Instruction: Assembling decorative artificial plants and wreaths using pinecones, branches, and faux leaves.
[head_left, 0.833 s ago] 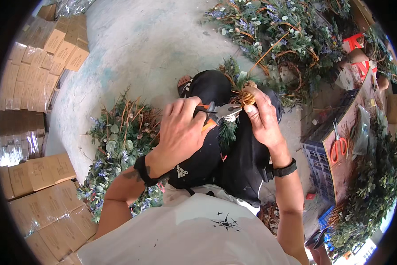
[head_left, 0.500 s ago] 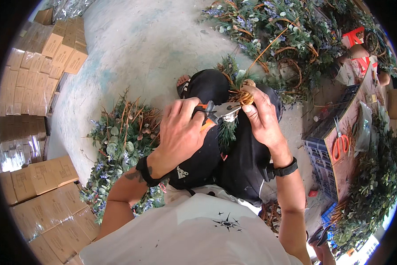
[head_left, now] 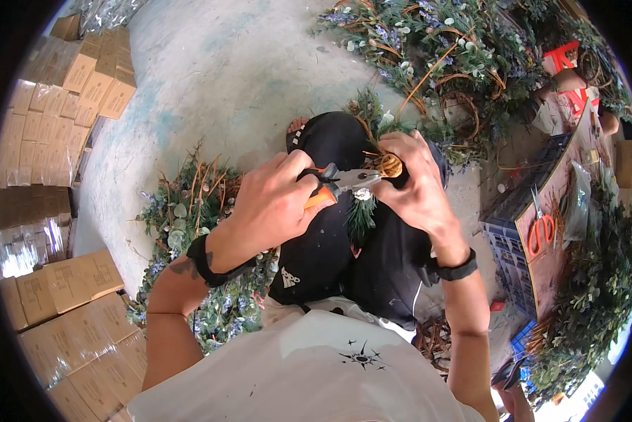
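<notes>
My left hand (head_left: 270, 200) is closed round the black-and-orange handles of a pair of pliers (head_left: 356, 179). Their metal jaws point right and meet the edge of a tan, coiled bundle of vine (head_left: 390, 166). That bundle sits in the grip of my right hand (head_left: 420, 184), whose fingers curl over its top with the thumb below. Whether the jaws bite on a wire is too small to tell. Just beneath hangs a green pine sprig (head_left: 360, 216) with a whitish cone (head_left: 361, 194) at its top, over my black trousers. More greenery (head_left: 366, 109) shows beyond my hands.
Wreaths with blue flowers (head_left: 428, 42) lie on the floor ahead, others (head_left: 189, 204) at my left. Cardboard boxes (head_left: 69, 281) are stacked far left. At right, orange scissors (head_left: 541, 232) lie on a board over a dark crate (head_left: 513, 260). Another person's arm (head_left: 569, 81) shows upper right.
My right hand has turned, and its fingers now curl further over the vine bundle. The left hand has shifted left and slightly down, its pliers still reaching the bundle.
</notes>
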The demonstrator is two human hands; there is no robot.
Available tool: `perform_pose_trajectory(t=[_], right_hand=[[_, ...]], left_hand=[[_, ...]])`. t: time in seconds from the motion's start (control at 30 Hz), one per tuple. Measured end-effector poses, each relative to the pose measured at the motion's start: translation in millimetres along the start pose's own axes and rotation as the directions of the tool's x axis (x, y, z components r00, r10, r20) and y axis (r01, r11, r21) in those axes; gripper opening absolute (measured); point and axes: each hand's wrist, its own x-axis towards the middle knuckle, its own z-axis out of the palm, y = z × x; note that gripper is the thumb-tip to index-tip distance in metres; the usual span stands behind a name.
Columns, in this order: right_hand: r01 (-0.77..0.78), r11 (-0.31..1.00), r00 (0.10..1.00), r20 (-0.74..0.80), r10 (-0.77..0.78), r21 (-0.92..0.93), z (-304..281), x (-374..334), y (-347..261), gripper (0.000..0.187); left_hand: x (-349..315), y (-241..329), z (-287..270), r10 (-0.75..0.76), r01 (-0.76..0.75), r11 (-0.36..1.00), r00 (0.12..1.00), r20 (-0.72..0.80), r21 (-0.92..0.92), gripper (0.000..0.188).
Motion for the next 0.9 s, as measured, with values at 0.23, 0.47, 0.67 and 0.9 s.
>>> perform_pose_trajectory(t=[0.23, 0.47, 0.67, 0.9], right_hand=[[-0.237, 0.936, 0.961, -0.081, 0.266, 0.26, 36.9, 9.8, 3.6, 0.036], [-0.022, 0.938, 1.0, -0.009, 0.026, 0.345, 16.0, 17.2, -2.9, 0.023], [0.045, 0.949, 0.993, 0.091, -0.077, 0.313, 12.6, 25.4, 14.7, 0.026], [0.138, 0.935, 0.966, 0.164, -0.199, 0.326, 5.5, 39.3, 21.1, 0.027]], left_hand=[[8.2, -10.5, -4.3, 0.059, -0.06, 0.998, 0.998, 0.03, 0.018, 0.03], [4.5, -6.4, -12.7, 0.107, -0.102, 0.992, 0.991, 0.075, -0.072, 0.028], [15.6, -19.0, -9.7, 0.09, -0.085, 0.995, 0.989, 0.116, -0.046, 0.029], [21.8, -37.3, -5.1, 0.206, -0.209, 0.978, 0.973, 0.101, 0.017, 0.025]])
